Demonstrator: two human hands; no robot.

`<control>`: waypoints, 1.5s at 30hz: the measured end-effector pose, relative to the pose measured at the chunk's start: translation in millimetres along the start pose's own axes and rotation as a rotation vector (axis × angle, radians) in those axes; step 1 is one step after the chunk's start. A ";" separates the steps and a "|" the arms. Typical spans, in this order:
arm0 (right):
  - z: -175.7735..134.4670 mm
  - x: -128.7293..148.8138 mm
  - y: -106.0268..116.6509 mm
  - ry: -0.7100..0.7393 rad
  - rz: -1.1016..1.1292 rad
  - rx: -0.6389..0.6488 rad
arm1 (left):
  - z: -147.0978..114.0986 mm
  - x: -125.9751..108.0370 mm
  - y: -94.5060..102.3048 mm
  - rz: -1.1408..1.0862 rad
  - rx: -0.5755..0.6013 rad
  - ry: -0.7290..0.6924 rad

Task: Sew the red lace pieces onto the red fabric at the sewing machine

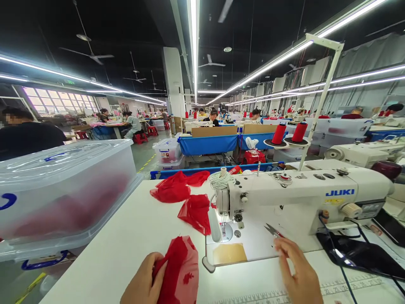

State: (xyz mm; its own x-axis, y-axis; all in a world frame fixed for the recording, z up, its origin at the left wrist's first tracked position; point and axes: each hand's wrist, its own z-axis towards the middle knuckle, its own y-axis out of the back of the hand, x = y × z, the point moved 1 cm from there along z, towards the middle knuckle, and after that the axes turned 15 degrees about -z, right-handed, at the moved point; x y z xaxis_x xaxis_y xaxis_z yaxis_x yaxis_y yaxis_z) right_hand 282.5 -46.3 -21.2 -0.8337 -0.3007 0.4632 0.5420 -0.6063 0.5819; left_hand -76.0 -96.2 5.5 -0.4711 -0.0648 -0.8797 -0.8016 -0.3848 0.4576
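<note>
My left hand (pixel 144 278) is closed on the edge of a sheer red fabric piece (pixel 182 270), pinching it between thumb and fingers over the white tabletop. A small dark red motif shows near its lower part. On the sewing machine's bed, my right hand (pixel 297 270) has its fingers bent around the red handle end of small scissors (pixel 274 230), whose blades point away to the upper left. The hand covers part of the handle. More red fabric (pixel 194 213) lies left of the needle area of the white JUKI sewing machine (pixel 294 198).
A lidded clear bin (pixel 72 194) stands left of the table (pixel 117 236). A ruler strip (pixel 348 287) runs along the front edge. Red thread cones (pixel 279 134) stand behind the machine; a black glossy item (pixel 363 253) lies at right. Other people sit farther off.
</note>
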 end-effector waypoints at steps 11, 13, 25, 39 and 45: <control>-27.9 141.7 -12.9 -0.866 1.208 1.146 | -51.6 -59.5 -22.8 -1.281 0.434 0.597; -26.2 146.0 -10.5 -0.879 1.237 1.193 | -57.8 -59.2 -25.9 -1.281 0.387 0.556; -30.8 118.5 -11.7 -0.329 0.712 0.792 | -52.4 -57.5 -45.9 -1.040 0.412 0.400; -16.0 89.4 16.2 -0.413 0.380 0.484 | -43.1 -58.5 -77.1 -0.965 0.516 0.295; -28.5 89.8 11.4 -0.370 0.424 0.521 | -41.7 -61.6 -84.8 -0.850 0.508 0.236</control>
State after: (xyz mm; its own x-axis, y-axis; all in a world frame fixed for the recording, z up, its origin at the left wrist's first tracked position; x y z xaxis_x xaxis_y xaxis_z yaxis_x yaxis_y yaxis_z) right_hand 210.8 -101.2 8.0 -0.5032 -0.1081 0.8574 0.8640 -0.0409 0.5019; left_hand 36.3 -97.9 15.5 0.3683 -0.1530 -0.9171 -0.9245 0.0445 -0.3787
